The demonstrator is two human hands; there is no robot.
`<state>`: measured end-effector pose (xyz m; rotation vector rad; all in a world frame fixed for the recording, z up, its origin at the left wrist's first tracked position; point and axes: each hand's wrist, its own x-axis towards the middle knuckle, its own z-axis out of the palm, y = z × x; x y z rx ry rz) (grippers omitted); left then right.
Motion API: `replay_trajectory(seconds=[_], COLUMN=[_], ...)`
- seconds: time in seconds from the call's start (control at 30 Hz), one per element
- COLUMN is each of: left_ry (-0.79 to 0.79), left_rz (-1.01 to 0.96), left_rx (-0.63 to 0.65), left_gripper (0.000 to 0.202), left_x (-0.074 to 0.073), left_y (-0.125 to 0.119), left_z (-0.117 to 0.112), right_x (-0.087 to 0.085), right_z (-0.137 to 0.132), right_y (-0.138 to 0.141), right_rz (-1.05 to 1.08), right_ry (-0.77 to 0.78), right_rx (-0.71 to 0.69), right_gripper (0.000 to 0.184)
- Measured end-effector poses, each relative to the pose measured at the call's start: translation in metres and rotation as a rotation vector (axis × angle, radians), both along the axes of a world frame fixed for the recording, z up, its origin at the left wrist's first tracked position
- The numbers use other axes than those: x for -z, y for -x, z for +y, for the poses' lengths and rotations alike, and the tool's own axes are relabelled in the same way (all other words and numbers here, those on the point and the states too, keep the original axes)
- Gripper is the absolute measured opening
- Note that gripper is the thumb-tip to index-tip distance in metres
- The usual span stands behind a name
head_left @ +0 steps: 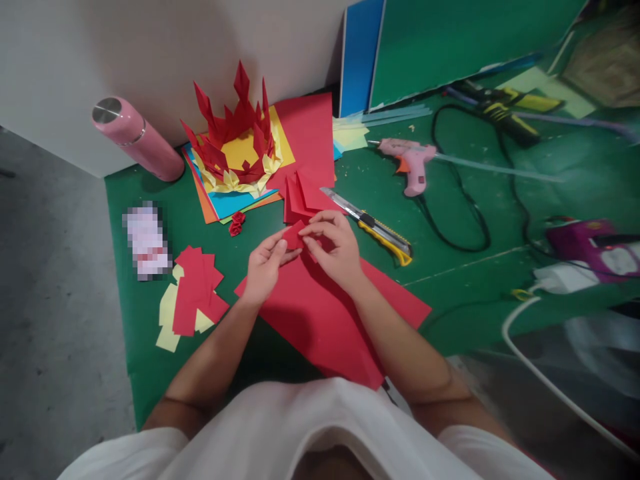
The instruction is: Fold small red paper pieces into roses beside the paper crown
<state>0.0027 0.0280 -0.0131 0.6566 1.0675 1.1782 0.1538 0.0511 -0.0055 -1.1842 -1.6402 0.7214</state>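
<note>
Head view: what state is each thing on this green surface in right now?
small red paper piece, partly folded, pinched by left hand and right hand
utility knife, blade out, lying flat
pink bottle, capped
glue gun, lying on its side
large red sheet, flat, unfolded
red paper crown, folded, standing

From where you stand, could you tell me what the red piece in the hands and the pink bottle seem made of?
The red piece, pinched between left hand and right hand, looks like thin matte paper: flat colour, sharp creases. The pink bottle is probably painted metal, satin finish; its end cap shines silver, though plastic cannot be excluded.
</note>
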Motion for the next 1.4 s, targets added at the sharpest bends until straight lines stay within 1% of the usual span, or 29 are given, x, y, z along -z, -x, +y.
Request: replay_trajectory(seconds=[0.03, 0.1, 0.17, 0.23, 0.43, 0.63, 0.77, 0.97, 1.2, 1.4], left_ry=[0.001, -0.011, -0.027, -0.034, -0.059, -0.062, -0.064, -0.114, -0.14, -0.172], left_rz=[0.009, 0.026, 0.048, 0.083, 0.162, 0.154, 0.15, 0.168, 0.249, 0.334], left_rx=[-0.01, -0.026, -0.018, -0.006, 0.012, 0.014, 0.032, 0.088, 0.062, 0.064], left_gripper=[0.042, 0.041, 0.04, 0.038, 0.039, 0.041, 0.043, 0.047, 0.044, 0.043], left_x=[0.0, 0.0, 0.0, 0.0, 0.0, -0.003, -0.003, 0.002, 0.0, 0.001], left_y=[0.0, 0.0, 0.001, 0.002, 0.002, 0.002, 0.003, 0.002, -0.004, -0.004], left_z=[0.0, 0.0, 0.0, -0.001, -0.001, -0.001, -0.003, -0.006, -0.006, -0.007], right_x=[0.0, 0.001, 0.002, 0.002, 0.003, 0.002, 0.001, -0.001, 0.001, 0.002], right_z=[0.0, 0.0, 0.0, 0.0, 0.001, 0.001, 0.002, 0.001, 0.0, -0.001], right_y=[0.0, -0.001, -0.003, -0.005, -0.007, -0.007, -0.006, -0.004, 0.0, 0.003], right_rz=[-0.057, -0.145, -0.194, -0.215, -0.215, -0.238, -0.213, -0.168, -0.142, -0.114], right_ry=[-0.048, -0.131, -0.169, -0.168, -0.106, -0.138, -0.153, -0.074, -0.025, 0.007], right_rx=[-0.009, -0.074, -0.153, -0.197, -0.243, -0.25, -0.247, -0.183, -0.132, -0.094], right_gripper=[0.012, 0.015, 0.018, 0.02, 0.018, 0.016, 0.014, 0.011, 0.01, 0.01])
